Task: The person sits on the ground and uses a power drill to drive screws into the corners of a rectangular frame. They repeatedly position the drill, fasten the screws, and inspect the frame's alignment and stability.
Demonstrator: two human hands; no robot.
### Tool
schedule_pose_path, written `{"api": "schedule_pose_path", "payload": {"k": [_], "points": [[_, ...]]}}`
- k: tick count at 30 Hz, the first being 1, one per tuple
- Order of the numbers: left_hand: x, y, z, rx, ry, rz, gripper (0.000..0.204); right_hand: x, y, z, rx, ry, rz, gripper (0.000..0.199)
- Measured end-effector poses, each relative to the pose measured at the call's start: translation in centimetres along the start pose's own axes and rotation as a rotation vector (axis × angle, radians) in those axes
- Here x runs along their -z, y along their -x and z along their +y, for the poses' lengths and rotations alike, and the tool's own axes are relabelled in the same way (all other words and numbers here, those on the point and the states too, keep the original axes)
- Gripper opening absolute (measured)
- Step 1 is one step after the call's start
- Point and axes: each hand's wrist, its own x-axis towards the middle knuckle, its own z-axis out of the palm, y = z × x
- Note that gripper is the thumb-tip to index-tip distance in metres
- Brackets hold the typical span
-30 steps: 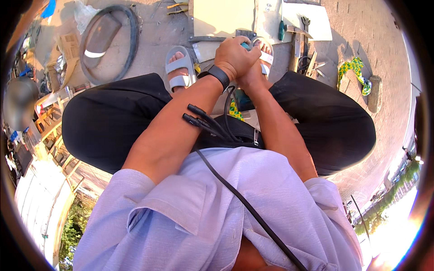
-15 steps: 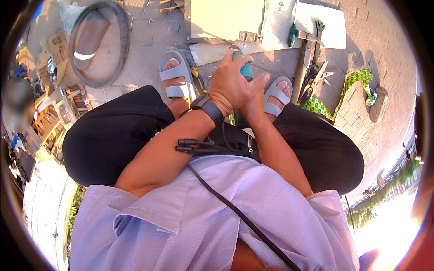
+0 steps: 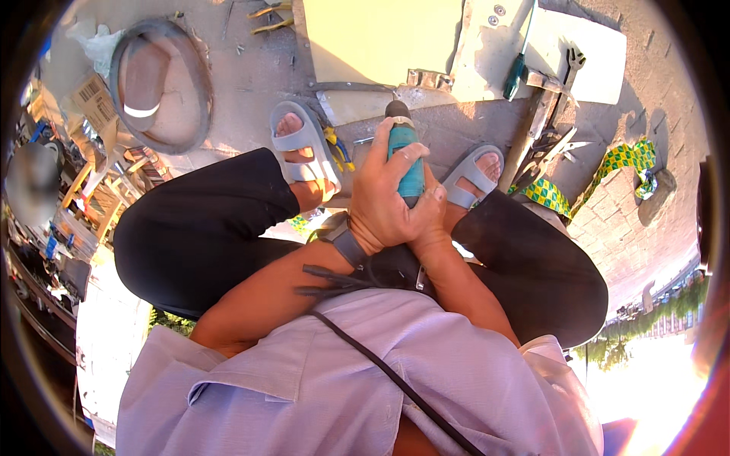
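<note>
A teal power drill (image 3: 406, 159) with a dark chuck points away from me, between my knees. My left hand (image 3: 376, 201), wearing a dark watch (image 3: 346, 245), wraps the drill's body from the left with its fingers across the top. Beneath and to the right, my right hand (image 3: 433, 216) closes around the drill's rear and handle, partly covered by the left. Just beyond the chuck is the near edge of a pale board (image 3: 357, 105). A small metal piece (image 3: 430, 79) sits on that edge.
A yellow sheet (image 3: 372, 38) lies on the board. Right of it are a green-handled screwdriver (image 3: 515, 76), a hammer (image 3: 532, 125) and snips (image 3: 544, 156). Yellow-blue pliers (image 3: 338, 148) lie by my left sandal (image 3: 304, 144). A black rubber ring (image 3: 201, 99) is far left.
Both hands and the drill have drawn slightly nearer to me, and more of the drill's body and chuck shows. The whole view has shifted a little too.
</note>
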Motion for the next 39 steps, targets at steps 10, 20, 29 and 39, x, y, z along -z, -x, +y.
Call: {"api": "schedule_pose_path", "payload": {"k": [10,20,29,39], "points": [[-0.1,-0.6,0.0,-0.015,-0.011,-0.044,0.055,0.1,0.4,-1.0,0.006,-0.035,0.019,0.032],[-0.2,0.1,-0.5,-0.028,0.028,-0.008,0.054,-0.4,0.6,0.5,0.033,-0.126,0.053,0.030],[-0.1,-0.7,-0.9,-0.103,-0.003,0.038,0.053,-0.7,-0.1,1.1,-0.019,-0.136,0.044,0.034],[-0.2,-0.1,-0.8,-0.033,0.042,0.015,0.051,-0.3,-0.3,0.8,0.059,-0.122,-0.018,0.036]]}}
